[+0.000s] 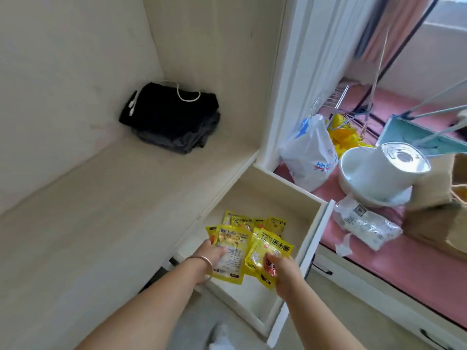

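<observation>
Both hands are busy over the open drawer in the head view, each with its fingers closed on a snack pack. My left hand, a thin bangle on its wrist, grips the flat yellow packet by its left edge, printed back facing up at me; whether another pack sits behind it I cannot tell. My right hand pinches the crumpled yellow packet at its lower end, thumb on top, and this one is tilted with its upper corner toward the drawer front. The two packs overlap slightly between my hands. Beyond them, on the drawer's floor, lie the loose yellow packets, bunched together near the middle. To the left of the drawer runs the pale wardrobe shelf, and in its back corner sits a folded black garment with a white cord, stacked on a grey garment. To the right of the drawer is a pink surface holding a white plastic bag, a white pot with a shiny lid lying on its side, and a clear wrapped package just beside the drawer front.
</observation>
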